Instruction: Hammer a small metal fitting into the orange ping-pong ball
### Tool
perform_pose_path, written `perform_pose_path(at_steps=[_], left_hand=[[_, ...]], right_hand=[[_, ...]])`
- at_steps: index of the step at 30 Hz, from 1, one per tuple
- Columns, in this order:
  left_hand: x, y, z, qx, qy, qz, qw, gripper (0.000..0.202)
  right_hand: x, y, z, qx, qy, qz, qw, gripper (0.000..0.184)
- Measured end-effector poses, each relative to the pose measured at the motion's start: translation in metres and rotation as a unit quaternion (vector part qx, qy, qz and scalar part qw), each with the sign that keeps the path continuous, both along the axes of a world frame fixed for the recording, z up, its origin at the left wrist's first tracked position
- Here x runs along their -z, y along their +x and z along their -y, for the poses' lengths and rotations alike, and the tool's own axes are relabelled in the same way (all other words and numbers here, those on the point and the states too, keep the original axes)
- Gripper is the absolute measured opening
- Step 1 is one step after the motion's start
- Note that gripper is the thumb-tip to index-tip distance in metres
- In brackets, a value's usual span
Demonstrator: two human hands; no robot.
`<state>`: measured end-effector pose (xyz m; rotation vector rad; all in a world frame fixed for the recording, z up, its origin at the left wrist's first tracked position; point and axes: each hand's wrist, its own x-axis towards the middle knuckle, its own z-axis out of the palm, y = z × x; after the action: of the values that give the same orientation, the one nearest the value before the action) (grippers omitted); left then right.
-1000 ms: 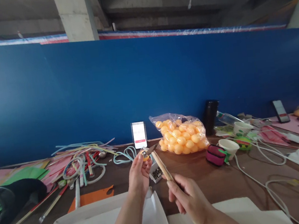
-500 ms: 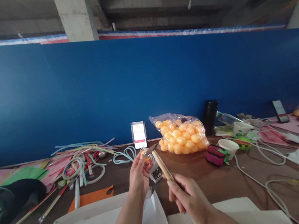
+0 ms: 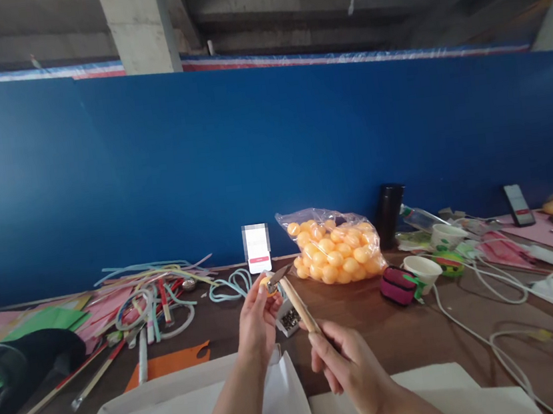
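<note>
My left hand is closed, its thumb and fingers pinching a small orange ball, mostly hidden behind the fingertips. My right hand wraps around the wooden handle of a hammer. The hammer's dark, tapered metal head lies against or just in front of the orange ball; contact is unclear. Just below the head, a small white box of tiny metal pieces stands on the table. Beneath my forearms lies a white open carton.
A clear bag of orange balls sits behind my hands. An upright phone leans near the blue wall. Coloured tubes and papers lie left. At right are a black bottle, paper cup, purple pouch and white cables.
Both hands keep their grips and almost the same place. The hammer head and my left fingers have shifted very slightly.
</note>
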<state>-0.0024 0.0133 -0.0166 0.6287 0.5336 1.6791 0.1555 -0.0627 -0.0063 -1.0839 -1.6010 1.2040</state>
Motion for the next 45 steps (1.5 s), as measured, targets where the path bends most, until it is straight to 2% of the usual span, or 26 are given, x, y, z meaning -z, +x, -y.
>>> perform_pose_path(at_steps=[6, 12, 21, 45], left_hand=[[-0.0020, -0.0005, 0.0014, 0.002, -0.006, 0.012, 1.000, 0.036], [-0.0026, -0.0036, -0.0004, -0.013, -0.026, 0.059, 0.998, 0.026], [-0.0035, -0.0030, 0.0004, 0.010, -0.011, 0.043, 0.999, 0.028], [-0.0028, -0.0028, -0.0004, -0.009, -0.027, 0.045, 0.999, 0.022]], right_hand=[[-0.0003, 0.0003, 0.0001, -0.004, 0.000, 0.012, 1.000, 0.043], [-0.0035, 0.0016, 0.0017, 0.008, 0.014, -0.029, 0.999, 0.043], [0.0012, -0.0006, 0.0014, -0.008, 0.036, 0.042, 0.998, 0.040], [0.0002, -0.0003, 0.0001, -0.004, 0.024, 0.049, 0.999, 0.040]])
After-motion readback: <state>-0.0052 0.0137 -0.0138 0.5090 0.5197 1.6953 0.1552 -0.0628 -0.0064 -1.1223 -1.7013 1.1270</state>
